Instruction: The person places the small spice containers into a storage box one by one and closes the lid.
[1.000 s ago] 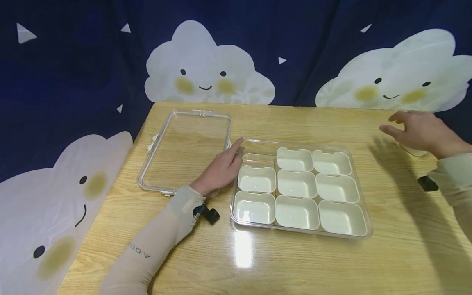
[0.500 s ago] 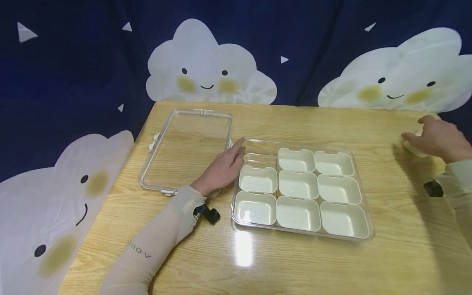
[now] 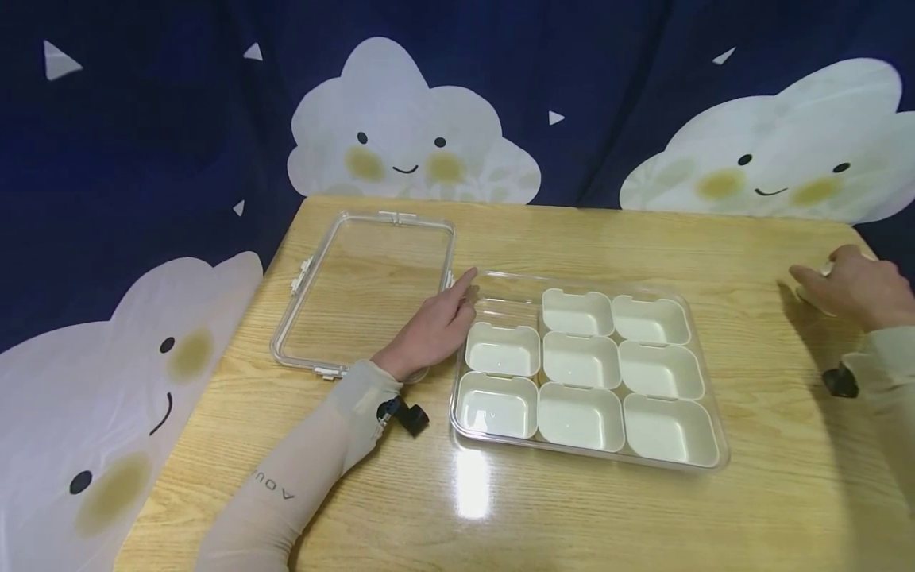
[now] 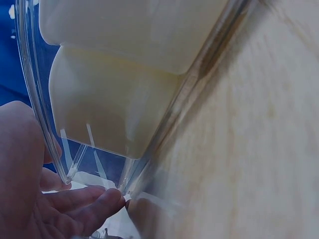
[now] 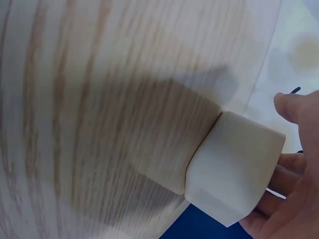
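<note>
My left hand (image 3: 432, 330) rests with extended fingers at the left wall of a clear plastic storage box (image 3: 579, 453). In the left wrist view, its fingertips (image 4: 112, 199) are at the box's corner. Several cream compartment cups (image 3: 579, 357) sit inside in rows; the far left corner holds none. At the table's far right, my right hand (image 3: 861, 290) is over another cream cup (image 5: 234, 167), mostly hidden from the head view. The right wrist view has this cup standing on the table, with fingers (image 5: 284, 181) behind it and the thumb (image 5: 286, 107) spread away.
A clear lid (image 3: 286, 334) with white clips lies left of the box, partly behind my left hand. The wooden table (image 3: 608, 516) ends at the back against a dark blue curtain (image 3: 586, 95) with white clouds.
My right hand has moved right and lowered onto the loose cream cup, covering most of it. My left hand stays at the box's side. The view has shifted slightly.
</note>
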`<control>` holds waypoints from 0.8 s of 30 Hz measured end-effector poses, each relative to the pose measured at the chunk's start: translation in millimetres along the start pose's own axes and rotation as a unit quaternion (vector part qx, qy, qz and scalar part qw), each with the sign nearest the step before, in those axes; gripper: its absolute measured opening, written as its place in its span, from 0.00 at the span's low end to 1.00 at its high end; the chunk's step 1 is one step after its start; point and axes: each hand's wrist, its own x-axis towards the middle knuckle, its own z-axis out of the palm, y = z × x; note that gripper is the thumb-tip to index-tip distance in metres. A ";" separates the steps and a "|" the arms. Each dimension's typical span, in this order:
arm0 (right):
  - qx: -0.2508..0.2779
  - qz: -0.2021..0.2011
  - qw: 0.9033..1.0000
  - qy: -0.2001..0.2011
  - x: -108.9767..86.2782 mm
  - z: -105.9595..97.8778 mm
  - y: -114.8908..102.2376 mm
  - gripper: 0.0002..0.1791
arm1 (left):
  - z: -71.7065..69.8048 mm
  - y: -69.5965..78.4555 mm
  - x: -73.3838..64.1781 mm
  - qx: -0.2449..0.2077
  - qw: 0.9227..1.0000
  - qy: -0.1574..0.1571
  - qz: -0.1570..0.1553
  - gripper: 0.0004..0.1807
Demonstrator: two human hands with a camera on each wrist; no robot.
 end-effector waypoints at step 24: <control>-0.048 -0.037 0.998 0.025 -7.4 -10.7 -5.4 0.38 | 0.5 -0.4 -0.9 -0.004 1.000 -0.006 0.000 0.35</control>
